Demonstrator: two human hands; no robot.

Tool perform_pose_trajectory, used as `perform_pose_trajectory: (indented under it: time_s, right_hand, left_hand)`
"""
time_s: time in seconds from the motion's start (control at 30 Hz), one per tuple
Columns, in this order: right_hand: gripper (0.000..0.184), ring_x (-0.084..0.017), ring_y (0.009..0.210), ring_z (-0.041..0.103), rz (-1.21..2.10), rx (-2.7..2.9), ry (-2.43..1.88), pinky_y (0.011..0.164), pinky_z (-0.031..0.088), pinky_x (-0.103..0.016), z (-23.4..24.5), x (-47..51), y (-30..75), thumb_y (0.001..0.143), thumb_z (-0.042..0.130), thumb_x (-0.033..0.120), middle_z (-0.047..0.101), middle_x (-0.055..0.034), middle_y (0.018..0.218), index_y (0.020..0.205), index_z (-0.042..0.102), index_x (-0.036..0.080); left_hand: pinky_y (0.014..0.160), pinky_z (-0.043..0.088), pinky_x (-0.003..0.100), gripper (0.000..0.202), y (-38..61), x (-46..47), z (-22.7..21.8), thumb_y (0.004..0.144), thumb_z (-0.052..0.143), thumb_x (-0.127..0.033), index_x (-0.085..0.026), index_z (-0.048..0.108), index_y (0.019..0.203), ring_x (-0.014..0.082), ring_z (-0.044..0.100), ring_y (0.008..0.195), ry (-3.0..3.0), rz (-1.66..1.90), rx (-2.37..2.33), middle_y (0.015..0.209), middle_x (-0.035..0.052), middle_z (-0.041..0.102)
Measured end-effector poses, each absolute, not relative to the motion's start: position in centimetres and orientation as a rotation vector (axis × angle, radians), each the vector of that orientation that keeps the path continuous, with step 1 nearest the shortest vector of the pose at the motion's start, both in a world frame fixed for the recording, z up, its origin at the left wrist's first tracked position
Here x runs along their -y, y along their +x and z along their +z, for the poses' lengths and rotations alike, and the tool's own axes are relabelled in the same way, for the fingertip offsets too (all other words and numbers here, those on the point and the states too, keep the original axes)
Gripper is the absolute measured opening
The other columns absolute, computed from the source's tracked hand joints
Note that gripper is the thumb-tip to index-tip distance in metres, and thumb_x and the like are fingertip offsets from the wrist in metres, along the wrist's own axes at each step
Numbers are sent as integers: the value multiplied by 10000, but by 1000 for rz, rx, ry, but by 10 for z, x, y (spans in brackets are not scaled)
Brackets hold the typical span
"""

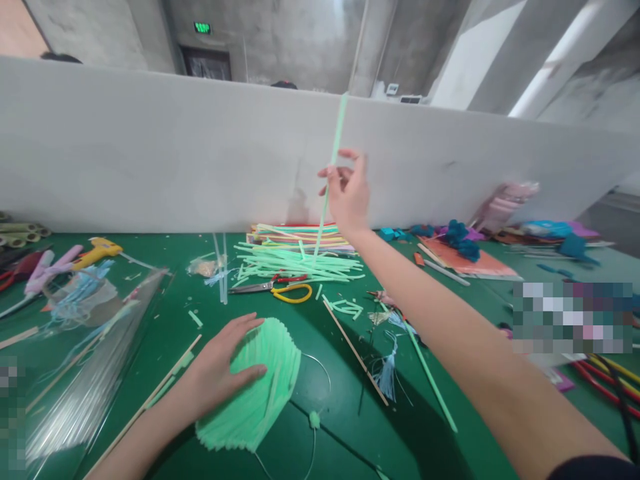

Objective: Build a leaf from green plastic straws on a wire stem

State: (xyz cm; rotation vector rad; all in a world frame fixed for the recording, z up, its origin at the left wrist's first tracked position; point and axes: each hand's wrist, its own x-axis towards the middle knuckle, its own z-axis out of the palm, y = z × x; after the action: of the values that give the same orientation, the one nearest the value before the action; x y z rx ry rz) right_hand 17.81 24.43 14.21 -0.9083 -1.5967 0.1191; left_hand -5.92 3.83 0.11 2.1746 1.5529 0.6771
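Note:
My right hand (349, 193) is raised in front of the white partition, pinching a long pale green pipe cleaner (340, 127) that stands nearly upright. Its lower end crosses a pile of similar pipe cleaners (295, 261). Low on the left, my left hand (227, 367) lies with fingers and thumb spread over a fan-shaped green piece (270, 387) made of fuzzy rows side by side. A thin wire loop with a small green bead (314, 420) trails from that piece. Between the hands lie scissors (290, 292) with yellow and red handles.
The white partition (150, 153) runs along the back of the green table (320, 353). A yellow glue gun (97, 252) and clear plastic sheets (95, 373) lie left. A thin wooden stick (355, 350), blue tassel (387, 373) and orange sheet (465, 259) are to the right.

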Motion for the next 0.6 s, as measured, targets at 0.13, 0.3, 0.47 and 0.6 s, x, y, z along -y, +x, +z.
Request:
perform_pose_trajectory:
  time_s: [0.13,0.3,0.47,0.6]
  right_hand:
    - [291,-144,916,678,194,1372,-667,733,570,-280,162,-227,209,1005,391,323,591,-51,1162,1293,380,283]
    - [170,-132,859,697,659,1414,-685,819,567,-343,137,-183,238,969,450,227,651,-51,1047,1077,574,185]
    - [205,-129,690,691,1072,1507,-869,721,574,-304,99,-104,241,897,636,380,703,-32,883,928,664,179]
    - [343,-73,506,576,1185,1705,-1009,496,470,-210,86,-59,245,976,483,454,653,-8,735,960,686,178]
  left_hand:
    - [867,462,502,741,-59,-36,8,745,602,-619,-162,549,1325,349,607,1004,2110,486,-1847,1030,126,680]
    - [720,435,371,677,-61,-32,18,695,625,-604,-189,575,1227,292,621,829,1977,289,-1887,835,41,646]
    - [730,436,365,538,-59,-33,22,722,563,-583,-187,595,1085,288,616,885,1829,233,-1925,903,59,642]
    - [827,422,451,645,-61,-35,16,654,583,-688,-178,613,1048,355,579,1020,1903,203,-1995,1023,123,650]
